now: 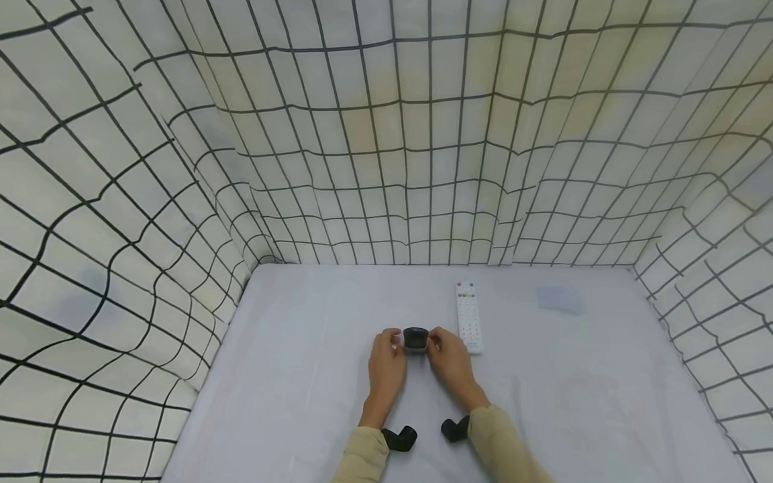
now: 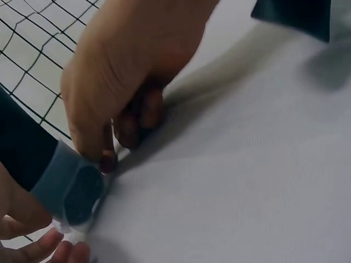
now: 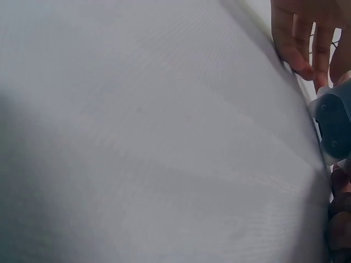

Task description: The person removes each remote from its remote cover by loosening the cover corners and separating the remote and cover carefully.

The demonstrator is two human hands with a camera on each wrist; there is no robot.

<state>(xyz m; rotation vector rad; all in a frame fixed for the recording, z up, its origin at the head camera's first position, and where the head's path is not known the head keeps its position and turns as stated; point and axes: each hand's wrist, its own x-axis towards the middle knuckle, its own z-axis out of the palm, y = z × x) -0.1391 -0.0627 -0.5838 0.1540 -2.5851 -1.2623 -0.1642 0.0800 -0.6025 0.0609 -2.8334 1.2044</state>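
A small black block-like object with a clear plastic cover is between the two hands in the head view. My left hand is at its left side, thumb and fingertips bent in at the edge. The right hand pinches its right edge. In the left wrist view, the object's dark end and translucent rim lie between the right hand above and the left fingers below. The right wrist view catches the covered object at the border, below the left hand's bent fingers.
A white remote control lies just beyond the right hand. Farther right is a flat, pale translucent piece. The white-covered table is bordered at the back and sides by grid-patterned curtains. Black wrist cameras sit on both wrists.
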